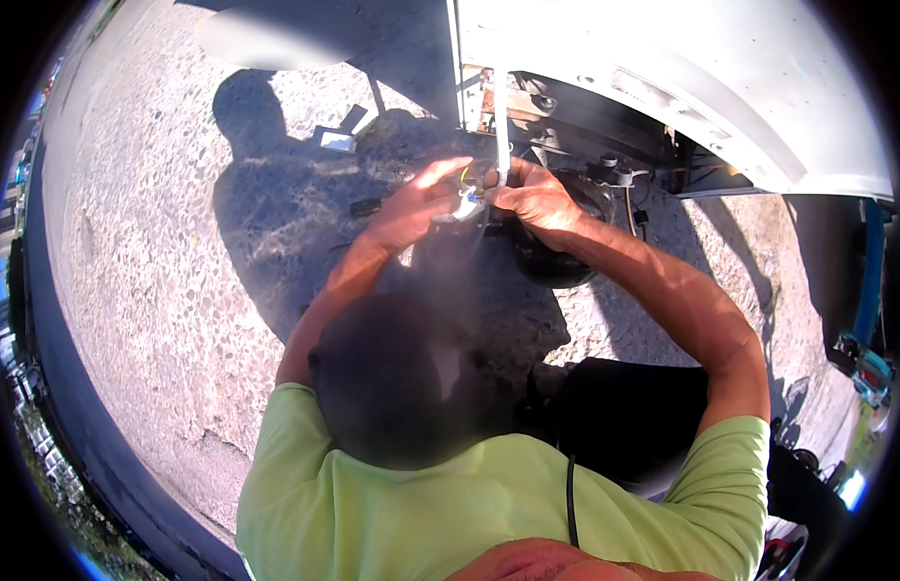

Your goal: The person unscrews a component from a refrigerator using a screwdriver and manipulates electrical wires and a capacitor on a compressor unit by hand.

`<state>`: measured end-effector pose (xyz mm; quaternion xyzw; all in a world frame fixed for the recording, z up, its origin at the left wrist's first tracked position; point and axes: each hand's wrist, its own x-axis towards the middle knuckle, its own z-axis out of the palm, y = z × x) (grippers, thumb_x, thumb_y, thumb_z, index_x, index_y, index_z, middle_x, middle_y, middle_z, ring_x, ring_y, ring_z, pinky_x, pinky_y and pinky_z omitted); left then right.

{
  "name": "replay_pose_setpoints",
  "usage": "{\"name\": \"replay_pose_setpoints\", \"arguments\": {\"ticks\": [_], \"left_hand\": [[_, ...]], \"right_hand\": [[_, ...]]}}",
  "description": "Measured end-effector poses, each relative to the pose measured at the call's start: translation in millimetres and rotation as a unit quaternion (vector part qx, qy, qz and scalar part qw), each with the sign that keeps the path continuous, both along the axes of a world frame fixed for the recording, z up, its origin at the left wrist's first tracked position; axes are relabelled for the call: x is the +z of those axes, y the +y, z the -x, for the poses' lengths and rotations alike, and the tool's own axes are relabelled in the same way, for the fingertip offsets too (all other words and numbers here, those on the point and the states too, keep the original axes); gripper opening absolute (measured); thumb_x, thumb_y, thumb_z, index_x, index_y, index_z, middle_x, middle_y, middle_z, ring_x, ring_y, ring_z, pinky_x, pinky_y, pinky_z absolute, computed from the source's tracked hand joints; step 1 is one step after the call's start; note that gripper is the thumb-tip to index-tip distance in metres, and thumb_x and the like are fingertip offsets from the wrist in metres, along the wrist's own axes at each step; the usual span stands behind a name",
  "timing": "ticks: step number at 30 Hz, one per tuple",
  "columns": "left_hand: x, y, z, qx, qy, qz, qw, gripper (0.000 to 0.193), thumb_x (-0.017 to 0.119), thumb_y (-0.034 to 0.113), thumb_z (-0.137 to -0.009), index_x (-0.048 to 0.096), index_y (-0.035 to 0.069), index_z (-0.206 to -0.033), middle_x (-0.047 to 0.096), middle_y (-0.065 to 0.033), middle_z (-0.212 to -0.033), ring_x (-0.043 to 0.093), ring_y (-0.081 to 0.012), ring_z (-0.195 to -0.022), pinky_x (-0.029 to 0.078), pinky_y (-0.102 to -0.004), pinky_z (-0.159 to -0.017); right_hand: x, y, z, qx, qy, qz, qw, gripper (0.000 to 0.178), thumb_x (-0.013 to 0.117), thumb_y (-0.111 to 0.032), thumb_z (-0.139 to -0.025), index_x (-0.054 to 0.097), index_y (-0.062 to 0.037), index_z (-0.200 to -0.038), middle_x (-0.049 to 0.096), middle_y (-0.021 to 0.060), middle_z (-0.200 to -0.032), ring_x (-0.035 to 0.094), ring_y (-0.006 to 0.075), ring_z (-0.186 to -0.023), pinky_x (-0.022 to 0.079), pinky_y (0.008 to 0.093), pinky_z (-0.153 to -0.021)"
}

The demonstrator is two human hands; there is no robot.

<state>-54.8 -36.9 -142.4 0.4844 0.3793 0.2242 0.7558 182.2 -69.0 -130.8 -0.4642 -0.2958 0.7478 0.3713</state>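
Near the upper middle my two hands meet in front of a white panel. My left hand (408,210) is closed, its fingertips at a small white piece with a blue bit (470,198), whose exact kind I cannot make out. A thin yellow wire (464,173) rises beside it. My right hand (544,201) is closed too, thumb and fingers pinched at the lower end of a white cable (502,124) that hangs down along the panel. Under my right wrist sits a rounded black metal housing (566,266). My fingers partly hide what lies between them.
The white panel (653,58) overhangs an opening with metal parts and fittings (619,174). A small white box (335,139) lies on the rough stony ground (150,213) at the left, within shadow. A teal power tool (871,376) is at the far right edge.
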Motion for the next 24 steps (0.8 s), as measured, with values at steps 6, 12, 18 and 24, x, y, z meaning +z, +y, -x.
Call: {"name": "replay_pose_setpoints", "arguments": {"ticks": [6,12,18,24], "left_hand": [[-23,2,7,-0.066,0.104,-0.095,0.988,0.052,0.063,0.004,-0.098,0.054,0.006,-0.149,0.068,-0.0097,-0.133,0.066,-0.017,-0.113,0.053,-0.0327,-0.095],[5,-15,-5,0.057,0.247,-0.266,0.93,0.034,0.071,0.02,-0.094,0.072,0.003,-0.123,0.076,-0.0156,-0.115,0.073,-0.0208,-0.098,0.057,-0.0351,-0.087],[1,-15,-1,0.132,0.267,-0.435,0.849,0.027,0.076,0.013,-0.089,0.075,0.003,-0.113,0.074,-0.0154,-0.109,0.074,-0.0273,-0.098,0.058,-0.0362,-0.085],[-13,-14,12,0.111,0.165,-0.45,0.871,0.033,0.079,0.006,-0.083,0.071,0.002,-0.115,0.073,-0.0138,-0.11,0.073,-0.0281,-0.097,0.058,-0.0369,-0.083]], "right_hand": [[1,2,-5,0.039,-0.081,-0.018,0.996,0.023,0.073,-0.001,-0.09,0.064,-0.0011,-0.111,0.067,0.004,-0.099,0.062,0.0121,-0.086,0.052,0.0278,-0.081],[-3,-2,-7,0.028,-0.119,-0.036,0.992,0.022,0.067,0.0,-0.091,0.065,0.0008,-0.113,0.068,0.0049,-0.101,0.062,0.0126,-0.087,0.052,0.0286,-0.081],[26,-9,3,-0.003,-0.151,0.007,0.988,0.028,0.064,-0.004,-0.09,0.067,0.0,-0.118,0.07,0.0059,-0.105,0.063,0.0133,-0.087,0.051,0.0302,-0.082],[13,-6,-16,0.017,0.06,0.035,0.997,0.038,0.066,-0.012,-0.094,0.064,-0.0022,-0.13,0.069,0.0029,-0.11,0.064,0.0144,-0.096,0.05,0.0277,-0.087]]}}
